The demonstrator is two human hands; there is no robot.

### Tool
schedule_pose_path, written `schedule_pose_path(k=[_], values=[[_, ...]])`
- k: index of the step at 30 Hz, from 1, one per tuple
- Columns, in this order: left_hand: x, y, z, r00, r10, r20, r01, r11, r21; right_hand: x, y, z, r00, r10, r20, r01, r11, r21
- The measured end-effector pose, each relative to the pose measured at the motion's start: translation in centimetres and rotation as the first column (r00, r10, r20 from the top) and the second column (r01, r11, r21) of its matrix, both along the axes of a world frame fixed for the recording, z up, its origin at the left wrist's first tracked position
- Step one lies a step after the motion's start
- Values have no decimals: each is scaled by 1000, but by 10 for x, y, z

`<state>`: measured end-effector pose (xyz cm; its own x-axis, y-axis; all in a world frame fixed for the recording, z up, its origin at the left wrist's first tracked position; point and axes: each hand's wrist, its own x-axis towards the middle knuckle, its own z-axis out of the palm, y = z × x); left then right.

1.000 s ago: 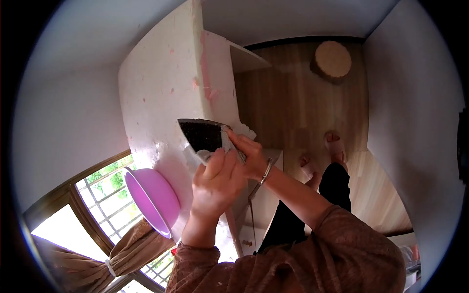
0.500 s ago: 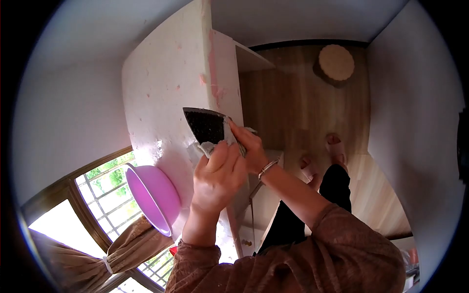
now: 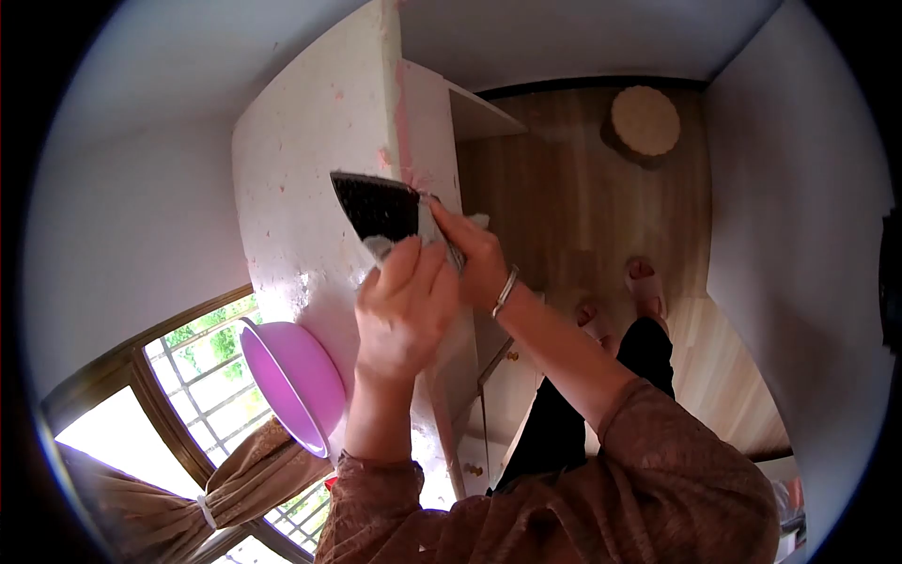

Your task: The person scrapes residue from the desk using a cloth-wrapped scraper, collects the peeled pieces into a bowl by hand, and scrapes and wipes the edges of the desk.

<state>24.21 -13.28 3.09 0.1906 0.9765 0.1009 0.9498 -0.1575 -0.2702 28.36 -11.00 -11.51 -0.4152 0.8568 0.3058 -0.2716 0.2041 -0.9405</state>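
A broad black knife (image 3: 378, 207) with a pointed tip and a speckled, wet-looking face is held over the white counter (image 3: 310, 141). Its tip points to the upper left. My left hand (image 3: 409, 301) is closed on a greyish cloth (image 3: 378, 246) at the blade's lower side. My right hand (image 3: 477, 258), with a bracelet at the wrist, grips the heel end of the knife, with thumb or finger along the blade. The handle is mostly hidden by my fingers. More pale cloth shows between and beyond the hands.
A pink basin (image 3: 296, 385) stands left of my left forearm, near a barred window (image 3: 211, 376) and a tied brown curtain (image 3: 258, 475). Pink marks dot the counter. On the wooden floor (image 3: 554, 202) stands a round stool (image 3: 646, 120). Drawers with knobs lie below the counter.
Both hands, with the knife and cloth, have moved up and slightly left over the counter. The grip looks the same. Basin and stool have not moved.
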Motion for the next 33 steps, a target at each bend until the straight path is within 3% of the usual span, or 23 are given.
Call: schedule_pose_path(k=[4, 8, 12, 27, 29, 30, 33], values=[[10, -4, 11, 990, 122, 75, -111, 983, -147, 3, -9, -1, 999, 28, 31, -27, 999, -27], [1, -10, -1, 1000, 5, 17, -6, 999, 42, 8, -9, 7, 997, 48, 58, -43, 996, -77], [-5, 15, 2, 1000, 7, 18, -7, 1000, -2, -11, 14, 3, 998, -61, 1, 61, 998, 21], [-4, 13, 1, 996, 4, 86, -6, 1000, 20, 0, 2, -5, 991, 17, 131, -14, 1000, -25], [6, -2, 5, 997, 39, 63, -35, 997, -71, 11, -8, 0, 989, 81, 123, -73, 995, -68], [5, -3, 3, 996, 10, 87, -10, 1000, 0, 16, -9, 5, 981, 154, 120, -140, 983, -122], [-9, 7, -2, 998, 13, 68, -16, 998, 53, 8, 13, 8, 968, 105, 229, -97, 994, -49]])
